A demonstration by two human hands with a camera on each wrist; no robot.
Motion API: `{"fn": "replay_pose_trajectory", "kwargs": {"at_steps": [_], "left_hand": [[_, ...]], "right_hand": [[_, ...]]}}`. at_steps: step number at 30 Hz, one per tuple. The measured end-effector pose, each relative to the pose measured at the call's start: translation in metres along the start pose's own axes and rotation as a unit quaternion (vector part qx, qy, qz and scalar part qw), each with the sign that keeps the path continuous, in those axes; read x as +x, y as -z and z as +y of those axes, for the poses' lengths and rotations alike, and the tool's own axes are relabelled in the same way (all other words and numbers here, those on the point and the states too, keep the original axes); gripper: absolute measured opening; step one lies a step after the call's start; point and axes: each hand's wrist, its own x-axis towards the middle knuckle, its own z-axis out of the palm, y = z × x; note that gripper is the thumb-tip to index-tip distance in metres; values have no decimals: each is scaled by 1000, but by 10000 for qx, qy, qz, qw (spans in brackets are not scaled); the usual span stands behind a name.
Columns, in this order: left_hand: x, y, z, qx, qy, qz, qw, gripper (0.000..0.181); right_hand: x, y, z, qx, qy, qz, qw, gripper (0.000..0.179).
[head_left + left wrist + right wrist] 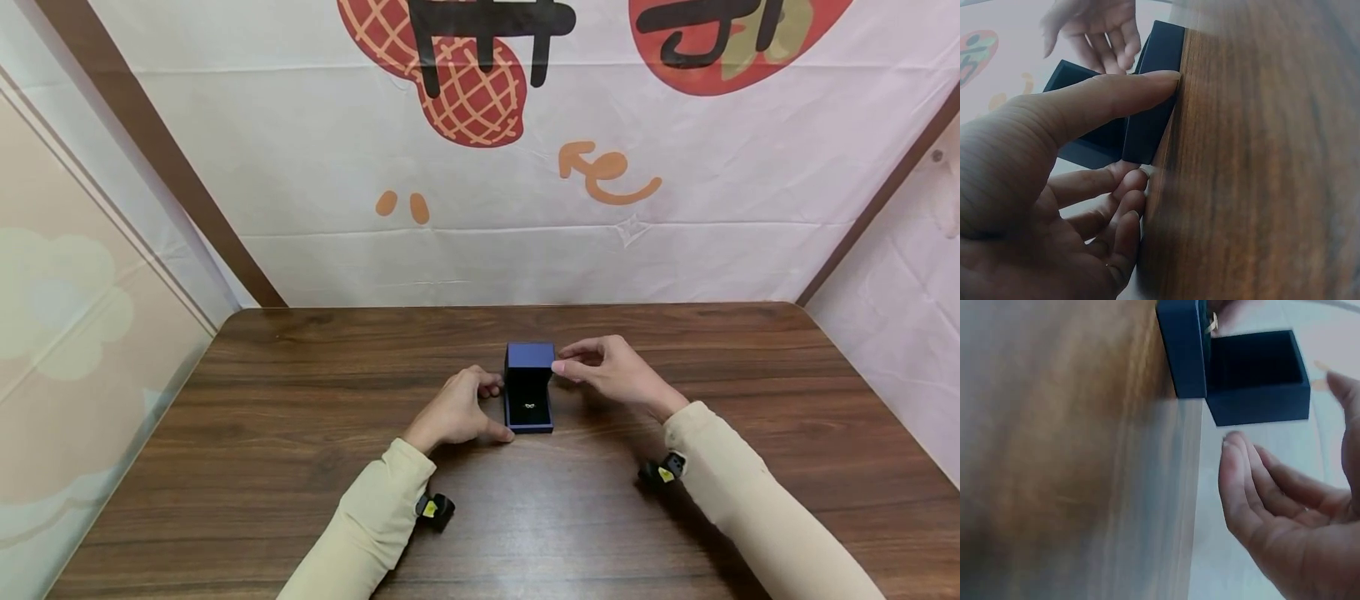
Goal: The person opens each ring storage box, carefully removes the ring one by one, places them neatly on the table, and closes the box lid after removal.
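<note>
"Item?"
"Ring box, blue, one. Place: on the table, towards its far edge, between my two hands."

"Which way does it point?"
"Mouth towards me. Lid upright at the back; base flat on the wood, running straight away from me. Whether the base is longer than wide, I cannot tell."

"Contents?"
"Ring, pale metal, one, set in the black interior of the base."

"Hands?"
"Left hand: grips the base, thumb at the near left corner, fingers bent along the left side. Right hand: holds nothing, fingers loosely curved, thumb apart from them, beside the lid."

"Differences by view?"
"Head: ring seen from above; right thumb seems to meet the lid's edge. Right wrist: a gap between lid and right fingertips, the lid's hollow exposed, the ring a small gleam above the base. Left wrist: my left thumb laid across the base, one fingertip against its side; ring hidden."
</note>
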Motion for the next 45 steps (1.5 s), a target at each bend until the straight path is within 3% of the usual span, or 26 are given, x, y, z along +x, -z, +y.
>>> {"fn": "replay_pose_trajectory", "kwargs": {"at_steps": [7, 16, 24, 32, 45], "left_hand": [[1, 0, 0, 12, -4, 15, 10000, 60], [1, 0, -1, 86, -86, 33, 9999, 57], [1, -1, -3, 198, -195, 70, 9996, 53], [2, 0, -2, 220, -164, 28, 9996, 53], [2, -1, -3, 251, -201, 1, 9995, 53]], "right_hand": [[-21, -14, -4, 41, 247, 500, 9984, 33], [-25, -41, -3, -171, 657, 437, 9967, 13], [-19, -52, -8, -605, 729, 574, 9938, 8], [-16, -57, -10, -701, 691, 773, 9921, 6], [-16, -57, -7, -623, 900, 548, 9925, 4]]}}
